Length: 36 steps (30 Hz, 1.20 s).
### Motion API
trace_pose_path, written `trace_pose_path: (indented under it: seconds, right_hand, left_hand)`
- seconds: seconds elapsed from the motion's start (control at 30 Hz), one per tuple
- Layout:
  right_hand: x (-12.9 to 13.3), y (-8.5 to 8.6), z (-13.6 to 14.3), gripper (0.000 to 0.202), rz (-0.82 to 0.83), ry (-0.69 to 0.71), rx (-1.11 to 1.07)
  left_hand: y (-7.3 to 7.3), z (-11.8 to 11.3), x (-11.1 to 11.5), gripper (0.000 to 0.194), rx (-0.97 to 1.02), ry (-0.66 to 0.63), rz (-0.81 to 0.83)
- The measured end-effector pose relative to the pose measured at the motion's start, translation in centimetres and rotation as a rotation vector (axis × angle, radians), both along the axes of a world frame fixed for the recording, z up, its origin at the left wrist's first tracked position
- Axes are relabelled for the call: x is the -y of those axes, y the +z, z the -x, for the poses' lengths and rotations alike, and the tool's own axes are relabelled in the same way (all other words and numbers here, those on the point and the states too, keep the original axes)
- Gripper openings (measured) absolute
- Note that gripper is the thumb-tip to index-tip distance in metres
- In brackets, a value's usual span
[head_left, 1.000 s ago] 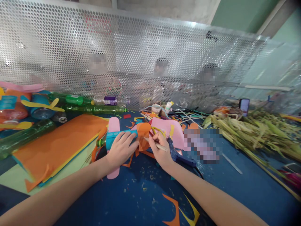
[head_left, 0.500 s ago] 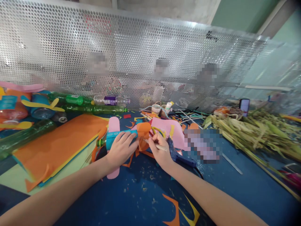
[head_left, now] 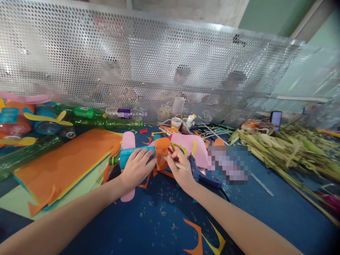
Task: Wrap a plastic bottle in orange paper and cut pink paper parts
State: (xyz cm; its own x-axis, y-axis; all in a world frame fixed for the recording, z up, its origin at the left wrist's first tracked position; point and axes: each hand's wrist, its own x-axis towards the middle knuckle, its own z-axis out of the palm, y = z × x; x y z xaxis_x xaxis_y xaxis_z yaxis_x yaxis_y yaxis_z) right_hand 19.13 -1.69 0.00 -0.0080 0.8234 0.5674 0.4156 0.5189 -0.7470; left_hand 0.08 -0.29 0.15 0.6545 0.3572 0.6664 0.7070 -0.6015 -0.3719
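Left forearm in from the lower left corner, angled up and forward; left hand (head_left: pixel 139 168) palm down over the blue-wrapped bottle (head_left: pixel 127 157), fingers slightly spread across the wrap, wrist low. Right forearm in from the lower right, right hand (head_left: pixel 183 171) turned inward, fingers curled, pinching a pale stick (head_left: pixel 180 165) between thumb and fingertips, with its tip at the orange paper piece (head_left: pixel 162 145).

Location of bottle: lying on its side on the blue counter (head_left: pixel 148 221), green cap end toward the left, orange paper piece at the opposite end; pink strip (head_left: pixel 129 139) crosswise to it, jutting out on the near and far sides.

View of the wrap partly blocked by the left hand; middle of the pink strip hidden by bottle and hand.

Just beside the right hand: blue glue gun (head_left: pixel 209 180) with dark cord, pink sheet (head_left: pixel 200 154) behind. To the left: stacked orange sheet (head_left: pixel 71 154), green bottle (head_left: pixel 29 156). To the right: heap of dry husks (head_left: pixel 278 156), upright phone (head_left: pixel 276 121). Near edge: orange scrap (head_left: pixel 197 235), yellow scrap (head_left: pixel 218 238). Beyond: perforated screen (head_left: pixel 148 53), with people behind it, details unclear.
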Motion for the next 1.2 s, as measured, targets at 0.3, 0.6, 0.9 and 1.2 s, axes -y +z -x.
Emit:
trace_pose_path:
  seconds: [0.3,0.6,0.9,1.2]
  right_hand:
    - [0.13,0.23,0.11,0.023,-0.008,0.005,0.029]
    - [-0.13,0.08,0.01,0.024,-0.098,-0.037,0.031]
    - [-0.21,-0.19,0.03,0.025,-0.041,-0.013,-0.005]
    - [0.05,-0.17,0.03,0.024,0.027,0.027,-0.003]
  left_hand:
    - [-0.17,-0.05,-0.17,0.022,0.002,-0.006,-0.007]
    - [-0.16,0.05,-0.23,0.022,0.011,-0.012,0.0]
    - [-0.18,-0.06,-0.18,0.021,0.015,-0.009,-0.007]
    - [-0.12,-0.13,-0.15,0.022,0.003,0.0,-0.006]
